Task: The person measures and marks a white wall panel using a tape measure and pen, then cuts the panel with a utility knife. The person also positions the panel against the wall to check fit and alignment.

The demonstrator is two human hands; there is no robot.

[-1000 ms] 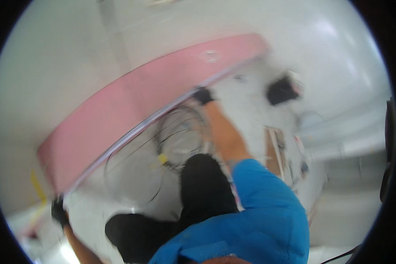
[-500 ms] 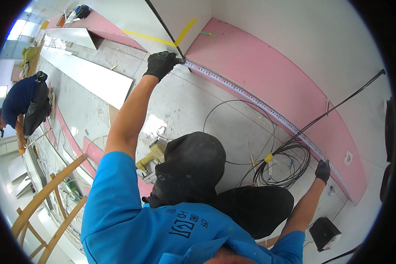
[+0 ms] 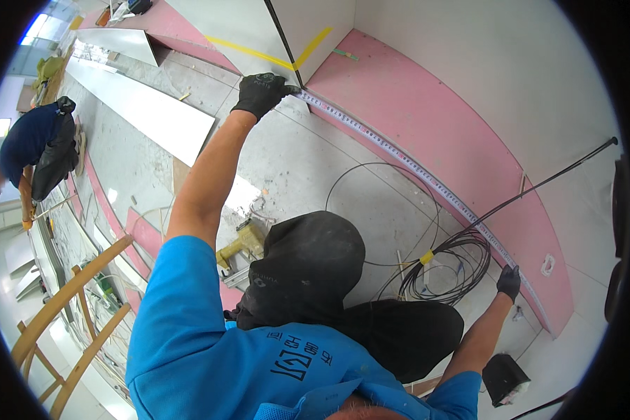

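A white tape measure (image 3: 413,166) is stretched along the near edge of a long pink board (image 3: 427,105). At its far left end, beside the foot of a white panel corner, my left hand (image 3: 260,95) in a dark glove pinches the tape. My right hand (image 3: 509,281), gloved too, is closed on the tape near the board's right end. The tape runs on a little past that hand. A coil of black cable (image 3: 462,255) lies on the floor between my hands, with its straight part crossing over the tape and board.
A yellowish nail gun (image 3: 245,241) rests by my knee. Long white panels (image 3: 143,105) lie on the floor to the left. Wooden rails (image 3: 73,301) stand at lower left. Another person (image 3: 42,154) bends over strips of material at far left. A black box-like object (image 3: 504,380) sits lower right.
The view has turned slightly, so the board and tape sit a little differently in the picture. Both hands keep their hold on the tape at about the same places.
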